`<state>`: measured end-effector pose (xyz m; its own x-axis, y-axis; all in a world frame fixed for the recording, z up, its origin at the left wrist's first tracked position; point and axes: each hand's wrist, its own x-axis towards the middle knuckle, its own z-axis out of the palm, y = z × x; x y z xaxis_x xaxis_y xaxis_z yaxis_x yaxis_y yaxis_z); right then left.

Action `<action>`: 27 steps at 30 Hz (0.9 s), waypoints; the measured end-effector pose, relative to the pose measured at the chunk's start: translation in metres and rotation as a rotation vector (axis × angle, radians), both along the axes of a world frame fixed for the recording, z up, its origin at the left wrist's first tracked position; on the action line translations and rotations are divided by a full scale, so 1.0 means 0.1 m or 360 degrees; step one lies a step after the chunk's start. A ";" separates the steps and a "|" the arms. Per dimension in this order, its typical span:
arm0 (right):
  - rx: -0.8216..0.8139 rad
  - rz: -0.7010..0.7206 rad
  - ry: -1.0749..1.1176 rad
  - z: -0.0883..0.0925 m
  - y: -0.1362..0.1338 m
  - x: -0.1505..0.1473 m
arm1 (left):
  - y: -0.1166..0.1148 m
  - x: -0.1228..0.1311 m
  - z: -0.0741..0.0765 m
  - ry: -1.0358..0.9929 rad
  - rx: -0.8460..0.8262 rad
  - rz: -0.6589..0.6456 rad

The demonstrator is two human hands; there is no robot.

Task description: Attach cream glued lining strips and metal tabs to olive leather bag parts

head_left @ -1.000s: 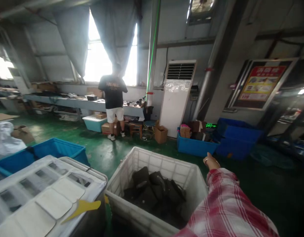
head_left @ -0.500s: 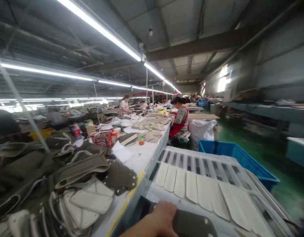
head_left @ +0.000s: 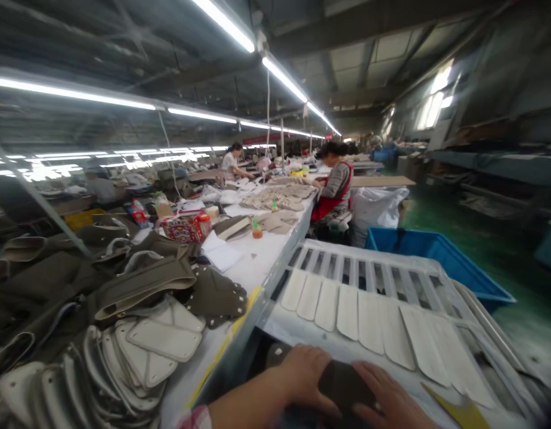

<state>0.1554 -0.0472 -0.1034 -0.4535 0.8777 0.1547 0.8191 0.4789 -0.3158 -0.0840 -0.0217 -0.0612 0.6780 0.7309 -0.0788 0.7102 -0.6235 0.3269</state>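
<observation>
At the bottom of the view, my left hand (head_left: 305,375) holds the left part of a dark olive panel (head_left: 344,384), fingers over its far side and thumb near its front edge. My right hand (head_left: 389,396) grips the right end of the same panel. Small pale studs show at the panel's ends; its lower part is out of sight. Just beyond my hands, pale rounded strips (head_left: 347,313) lie side by side in a row on a white slatted rack (head_left: 374,262).
On the white table (head_left: 244,265) to the left are dark olive pieces (head_left: 141,283) and stacked pale panels (head_left: 166,339). An orange glue bottle (head_left: 256,230) stands farther back. A blue bin (head_left: 436,250) is behind the rack. A person in a red apron (head_left: 336,187) sits beyond.
My right hand has come into view and taken hold of the panel's right end. My left hand stays on the panel. The view has tilted down slightly.
</observation>
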 end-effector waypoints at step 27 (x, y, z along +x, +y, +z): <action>-0.0451 0.0270 -0.0011 0.25 0.17 -0.13 | -0.04 0.36 0.02 0.0277 0.0028 -0.0102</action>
